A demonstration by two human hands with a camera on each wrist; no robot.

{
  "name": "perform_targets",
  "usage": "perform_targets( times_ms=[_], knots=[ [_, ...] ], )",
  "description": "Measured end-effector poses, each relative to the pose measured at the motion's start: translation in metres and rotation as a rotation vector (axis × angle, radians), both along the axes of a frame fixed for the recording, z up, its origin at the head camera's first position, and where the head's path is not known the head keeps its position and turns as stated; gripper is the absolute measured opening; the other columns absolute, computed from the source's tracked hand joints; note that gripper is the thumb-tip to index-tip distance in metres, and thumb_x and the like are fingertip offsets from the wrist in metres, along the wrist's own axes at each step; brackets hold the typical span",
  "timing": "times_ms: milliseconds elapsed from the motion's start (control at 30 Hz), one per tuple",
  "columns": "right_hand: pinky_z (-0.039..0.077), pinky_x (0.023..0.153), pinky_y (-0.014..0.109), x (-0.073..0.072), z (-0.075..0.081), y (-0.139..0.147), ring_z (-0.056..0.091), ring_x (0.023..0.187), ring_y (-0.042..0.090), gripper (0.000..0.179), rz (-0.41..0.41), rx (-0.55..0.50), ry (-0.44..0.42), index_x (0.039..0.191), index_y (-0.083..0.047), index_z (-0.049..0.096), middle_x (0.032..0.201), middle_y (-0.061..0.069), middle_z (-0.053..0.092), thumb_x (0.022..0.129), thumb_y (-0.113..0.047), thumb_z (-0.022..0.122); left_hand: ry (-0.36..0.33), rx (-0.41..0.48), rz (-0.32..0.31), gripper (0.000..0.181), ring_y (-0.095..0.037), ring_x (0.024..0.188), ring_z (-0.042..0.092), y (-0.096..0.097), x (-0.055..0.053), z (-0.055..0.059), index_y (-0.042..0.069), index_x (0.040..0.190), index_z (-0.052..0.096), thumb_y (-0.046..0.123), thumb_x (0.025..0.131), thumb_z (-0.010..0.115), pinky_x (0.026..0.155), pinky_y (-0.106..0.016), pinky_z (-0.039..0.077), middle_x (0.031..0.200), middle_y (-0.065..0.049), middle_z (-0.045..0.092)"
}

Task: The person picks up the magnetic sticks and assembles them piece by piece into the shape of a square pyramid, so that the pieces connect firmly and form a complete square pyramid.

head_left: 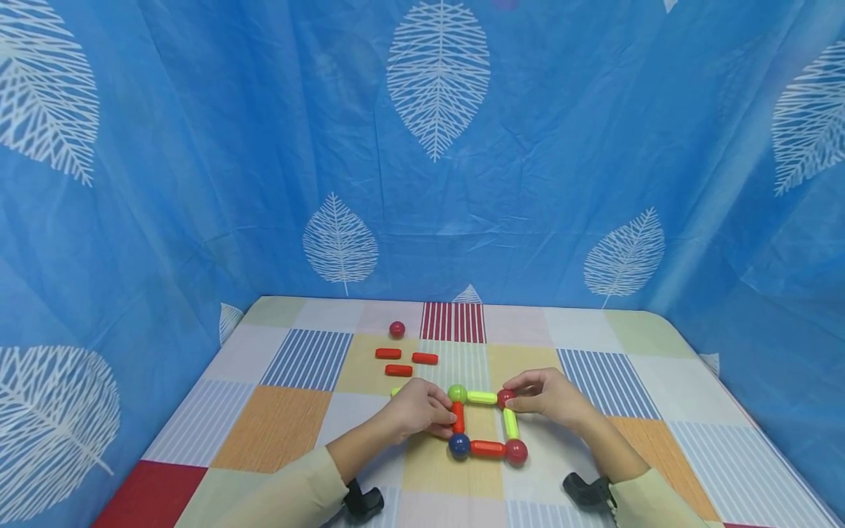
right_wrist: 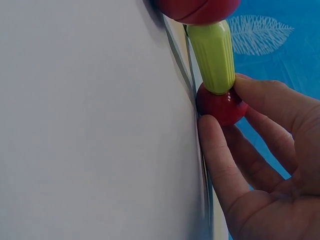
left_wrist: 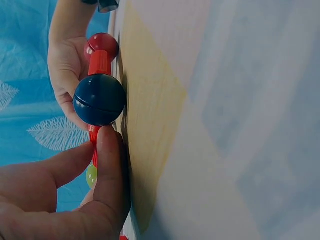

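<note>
I see left hand point(head_left: 419, 411) pinching red rod point(head_left: 459, 416) just beyond blue ball point(head_left: 459, 446) | right hand point(head_left: 549, 397) gripping red ball point(right_wrist: 221, 108) diagonally across from blue ball | likely squaring frame point(head_left: 487, 449) | next probably needs gentle release

A curtained booth, by its look a small recording corner. A blue curtain point(head_left: 541, 183) with white leaves point(head_left: 439, 73) hangs behind the table point(head_left: 277, 422) and along its left and right sides. Black wrist devices point(head_left: 363, 504) show over the table's near part. Whether home or lab, I cannot tell.
</note>
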State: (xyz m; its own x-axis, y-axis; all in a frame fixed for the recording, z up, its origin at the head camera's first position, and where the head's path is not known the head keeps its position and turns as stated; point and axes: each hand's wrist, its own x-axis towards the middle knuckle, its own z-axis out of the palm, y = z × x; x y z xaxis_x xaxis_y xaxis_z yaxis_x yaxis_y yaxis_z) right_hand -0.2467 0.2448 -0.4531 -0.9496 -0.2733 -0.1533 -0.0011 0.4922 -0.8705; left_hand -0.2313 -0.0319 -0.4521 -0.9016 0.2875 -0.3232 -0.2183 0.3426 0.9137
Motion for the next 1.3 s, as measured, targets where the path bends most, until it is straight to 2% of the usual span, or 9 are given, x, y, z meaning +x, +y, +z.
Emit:
perform_targets(
  times_ms=[367, 567, 767, 900, 1100, 1300],
  knots=[
    [0.059, 0.074, 0.027, -0.002, -0.002, 0.0, 0.066, 0.092, 0.02, 0.031, -0.001, 0.002, 0.008, 0.114, -0.007, 0.076, 0.112, 0.01, 0.076, 0.084, -0.014, 0.083, 0.021, -0.019, -0.037, 0.02, -0.019, 0.069, 0.075, -0.006, 0.001, 0.001, 0.002, 0.103, 0.067, 0.005, 0.087, 0.079, 0.068, -0.029, 0.062, 0.082, -0.009, 0.073],
    [0.059, 0.074, 0.027, -0.002, -0.002, -0.001, 0.066, 0.092, 0.021, 0.031, 0.009, -0.004, 0.016, 0.114, -0.007, 0.076, 0.112, 0.01, 0.077, 0.084, -0.013, 0.083, 0.132, -0.083, -0.068, 0.022, -0.017, 0.072, 0.073, -0.019, 0.0, 0.006, 0.005, 0.108, 0.07, 0.007, 0.088, 0.079, 0.072, -0.031, 0.062, 0.084, -0.005, 0.071],
    [0.058, 0.074, 0.028, -0.001, -0.001, -0.001, 0.066, 0.093, 0.021, 0.031, 0.002, 0.019, 0.027, 0.113, -0.009, 0.077, 0.111, 0.009, 0.077, 0.083, -0.015, 0.084, 0.29, -0.15, -0.098, 0.025, -0.015, 0.076, 0.068, -0.041, -0.013, 0.006, 0.004, 0.111, 0.071, 0.009, 0.088, 0.079, 0.069, -0.029, 0.059, 0.088, -0.002, 0.068],
    [0.057, 0.075, 0.029, -0.002, 0.0, -0.002, 0.066, 0.094, 0.021, 0.03, 0.0, 0.028, 0.033, 0.112, -0.009, 0.077, 0.11, 0.009, 0.077, 0.084, -0.016, 0.084, 0.394, -0.236, -0.086, 0.023, -0.016, 0.079, 0.062, -0.053, -0.021, 0.008, 0.006, 0.109, 0.073, 0.011, 0.088, 0.08, 0.067, -0.026, 0.056, 0.088, 0.001, 0.067],
    [0.057, 0.077, 0.03, -0.004, 0.0, -0.001, 0.067, 0.096, 0.02, 0.028, -0.009, 0.051, 0.055, 0.111, -0.01, 0.077, 0.109, 0.008, 0.077, 0.084, -0.015, 0.083, 0.439, -0.315, -0.05, 0.018, -0.016, 0.082, 0.06, -0.062, -0.029, 0.011, 0.009, 0.106, 0.074, 0.013, 0.089, 0.08, 0.072, -0.024, 0.056, 0.089, 0.002, 0.066],
    [0.058, 0.076, 0.029, -0.011, -0.002, 0.003, 0.067, 0.094, 0.019, 0.027, -0.039, 0.069, 0.07, 0.11, -0.012, 0.078, 0.109, 0.006, 0.077, 0.085, -0.016, 0.084, 0.475, -0.349, -0.039, 0.013, -0.015, 0.082, 0.059, -0.066, -0.031, 0.013, 0.01, 0.101, 0.074, 0.01, 0.089, 0.079, 0.073, -0.024, 0.055, 0.088, 0.002, 0.066]
  ],
)
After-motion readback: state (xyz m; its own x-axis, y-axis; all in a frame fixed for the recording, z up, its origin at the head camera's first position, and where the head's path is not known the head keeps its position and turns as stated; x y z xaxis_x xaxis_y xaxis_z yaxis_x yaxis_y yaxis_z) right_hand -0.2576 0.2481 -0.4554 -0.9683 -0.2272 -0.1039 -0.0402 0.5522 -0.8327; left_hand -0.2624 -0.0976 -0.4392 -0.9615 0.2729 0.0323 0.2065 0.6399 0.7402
